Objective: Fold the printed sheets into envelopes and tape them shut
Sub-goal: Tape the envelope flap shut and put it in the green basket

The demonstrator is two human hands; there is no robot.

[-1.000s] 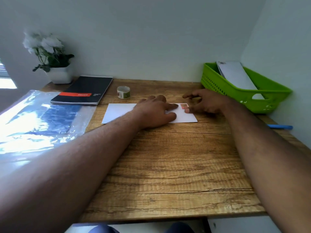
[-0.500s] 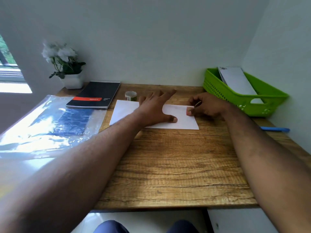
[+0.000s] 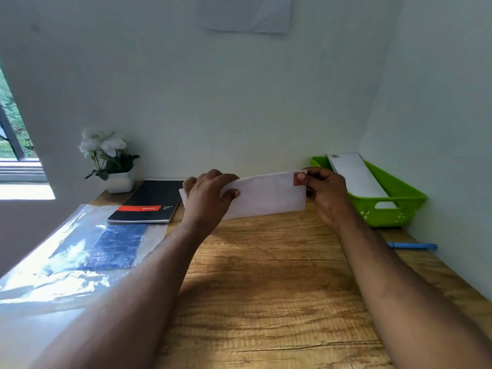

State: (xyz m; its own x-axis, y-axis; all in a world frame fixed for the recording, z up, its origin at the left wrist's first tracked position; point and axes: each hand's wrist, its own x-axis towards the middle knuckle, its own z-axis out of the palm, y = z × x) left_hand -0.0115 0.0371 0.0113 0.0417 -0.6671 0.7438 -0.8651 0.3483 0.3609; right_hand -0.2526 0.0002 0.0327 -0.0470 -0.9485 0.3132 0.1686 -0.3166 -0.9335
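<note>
Folded envelope (image 3: 266,194) lifted off the desk (image 3: 266,288), pinched at 9 o'clock by left hand (image 3: 206,199), at 3 o'clock by right hand (image 3: 323,194). Could spring open or crease askew under uneven pull. Might also miss the green basket (image 3: 394,209) at 3 o'clock.

Pale, plain painted walls (image 3: 186,89) meeting in a corner at the far right, with a faint pale rectangular sheet (image 3: 246,13) fixed high on the back wall. Wood-grain brown desk top (image 3: 266,288) pushed against both walls. Window with a dark frame (image 3: 12,134) at the left edge, greenery outside, bright daylight spilling over the sill.
</note>
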